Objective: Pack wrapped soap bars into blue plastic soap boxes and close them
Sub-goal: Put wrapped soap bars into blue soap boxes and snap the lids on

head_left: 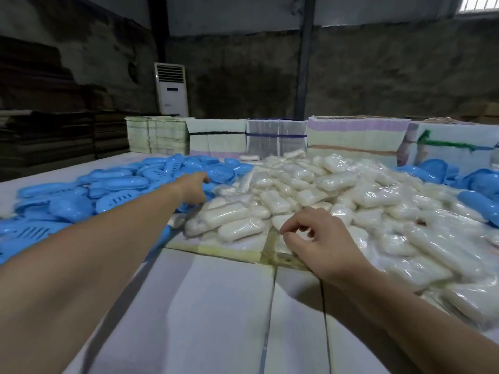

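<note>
A big heap of white wrapped soap bars (337, 190) covers the middle and right of the table. Blue plastic soap box parts (113, 184) lie piled on the left, some with slotted trays showing. My left hand (193, 188) is stretched out to where the blue pile meets the soap heap, fingers pointing down onto it; what it touches is hidden. My right hand (314, 236) hovers at the near edge of the soap heap with fingers loosely curled and nothing in them.
More blue box parts (464, 176) lie at the far right. Tied stacks of flat packaging (270, 136) line the back of the table. The near table surface (216, 306) is pale boards with seams. A white standing air unit (171, 89) is behind.
</note>
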The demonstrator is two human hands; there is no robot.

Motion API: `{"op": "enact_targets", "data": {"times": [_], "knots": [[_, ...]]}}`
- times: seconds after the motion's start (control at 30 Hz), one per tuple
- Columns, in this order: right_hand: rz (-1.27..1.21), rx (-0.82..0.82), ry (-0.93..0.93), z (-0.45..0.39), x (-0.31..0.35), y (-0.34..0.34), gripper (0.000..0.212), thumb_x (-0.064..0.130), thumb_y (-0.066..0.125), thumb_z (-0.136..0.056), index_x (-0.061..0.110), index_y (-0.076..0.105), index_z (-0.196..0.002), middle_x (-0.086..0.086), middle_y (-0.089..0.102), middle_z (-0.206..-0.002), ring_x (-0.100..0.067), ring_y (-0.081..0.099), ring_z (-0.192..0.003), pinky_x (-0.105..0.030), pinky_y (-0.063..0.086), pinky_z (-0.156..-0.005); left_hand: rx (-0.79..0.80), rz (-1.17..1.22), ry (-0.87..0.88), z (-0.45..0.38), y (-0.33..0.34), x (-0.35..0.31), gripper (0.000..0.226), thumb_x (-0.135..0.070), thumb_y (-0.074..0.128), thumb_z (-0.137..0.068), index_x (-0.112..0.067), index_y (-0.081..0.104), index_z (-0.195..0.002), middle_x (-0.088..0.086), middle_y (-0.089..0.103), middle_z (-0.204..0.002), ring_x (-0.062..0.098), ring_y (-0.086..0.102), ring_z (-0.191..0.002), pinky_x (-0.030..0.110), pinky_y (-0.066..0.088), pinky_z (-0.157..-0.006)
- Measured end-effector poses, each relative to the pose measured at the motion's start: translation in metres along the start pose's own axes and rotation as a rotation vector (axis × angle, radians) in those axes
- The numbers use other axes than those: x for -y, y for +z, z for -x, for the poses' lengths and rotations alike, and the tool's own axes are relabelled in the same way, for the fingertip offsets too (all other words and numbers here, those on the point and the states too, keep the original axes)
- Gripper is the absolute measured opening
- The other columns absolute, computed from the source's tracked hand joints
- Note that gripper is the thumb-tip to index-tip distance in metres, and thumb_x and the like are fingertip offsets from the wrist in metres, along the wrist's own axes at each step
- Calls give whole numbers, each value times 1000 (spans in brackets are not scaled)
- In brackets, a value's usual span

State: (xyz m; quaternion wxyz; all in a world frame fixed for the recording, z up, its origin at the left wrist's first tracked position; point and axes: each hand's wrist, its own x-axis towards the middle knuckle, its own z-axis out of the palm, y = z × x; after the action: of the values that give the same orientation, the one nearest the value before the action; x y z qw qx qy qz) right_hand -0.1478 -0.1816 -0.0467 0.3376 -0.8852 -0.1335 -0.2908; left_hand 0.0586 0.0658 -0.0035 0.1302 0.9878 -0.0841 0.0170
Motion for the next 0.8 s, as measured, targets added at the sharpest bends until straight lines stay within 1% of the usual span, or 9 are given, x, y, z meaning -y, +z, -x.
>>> {"op": "enact_targets", "data": {"times": [0.17, 0.23, 0.3, 0.4, 0.5, 0.57, 0.63, 0.73, 0.8], "knots": [[1, 1, -8, -2, -1, 1, 19, 19, 66, -79, 36, 69, -73, 19, 62, -79, 1, 50, -90, -10, 34, -74, 155, -246, -30, -20, -5, 15, 75, -48, 63, -91, -31, 28, -155, 1, 39, -158, 28, 45, -137, 47, 37, -114], [0, 6, -2, -2, -1, 0, 18, 20, 65, -79, 36, 69, -73, 19, 62, -79, 1, 50, -89, -12, 33, -73, 169, -221, -33, -26, -1, 19, 74, -45, 64, -92, -28, 30, -155, 2, 38, -159, 29, 45, -138, 47, 37, -115], [-8, 14, -1, -2, 0, 0, 20, 18, 65, -79, 37, 68, -72, 18, 62, -78, -1, 51, -88, -15, 34, -74, 136, -123, -22, -28, 3, 18, 73, -36, 68, -88, -27, 34, -153, 4, 44, -152, 29, 49, -131, 47, 44, -110], [-25, 8, 11, -2, 1, -1, 21, 16, 66, -80, 36, 68, -73, 18, 61, -77, -4, 52, -88, -18, 35, -75, -61, -75, 63, -18, 1, 4, 79, -32, 75, -80, -30, 36, -149, 0, 58, -127, 25, 57, -113, 42, 52, -88], [-57, -33, 31, -4, 1, -6, 24, 14, 66, -80, 37, 67, -73, 23, 61, -83, -6, 53, -89, -23, 40, -80, -320, -14, 217, 3, -4, -22, 84, -29, 80, -75, -30, 38, -148, -2, 57, -137, 25, 54, -123, 44, 50, -94], [-101, -81, 69, -6, 1, -11, 24, 12, 66, -80, 35, 67, -73, 26, 60, -86, -8, 53, -89, -33, 47, -81, -389, 88, 332, 24, -7, -43, 82, -23, 80, -73, -30, 41, -145, -3, 57, -131, 24, 53, -119, 41, 49, -94], [-99, -183, 106, -9, 0, -20, 22, 11, 65, -79, 33, 69, -76, 25, 62, -85, -7, 55, -87, -36, 49, -82, -366, 280, 433, 51, -7, -64, 81, -22, 83, -71, -33, 44, -141, -7, 54, -124, 15, 53, -110, 30, 46, -90], [-84, -375, 185, -14, -6, -43, 19, 13, 63, -80, 30, 72, -81, 17, 66, -81, -7, 59, -85, -34, 50, -82, -230, 518, 536, 97, 1, -89, 78, -31, 89, -65, -49, 44, -127, -19, 53, -112, -2, 56, -98, 8, 42, -73], [-4, -410, 253, -15, -14, -59, 17, 16, 61, -80, 28, 72, -86, 15, 66, -78, -8, 61, -82, -34, 51, -78, -85, 591, 614, 125, 16, -98, 77, -39, 91, -58, -56, 44, -117, -23, 57, -104, -9, 58, -97, 5, 46, -72]]}}
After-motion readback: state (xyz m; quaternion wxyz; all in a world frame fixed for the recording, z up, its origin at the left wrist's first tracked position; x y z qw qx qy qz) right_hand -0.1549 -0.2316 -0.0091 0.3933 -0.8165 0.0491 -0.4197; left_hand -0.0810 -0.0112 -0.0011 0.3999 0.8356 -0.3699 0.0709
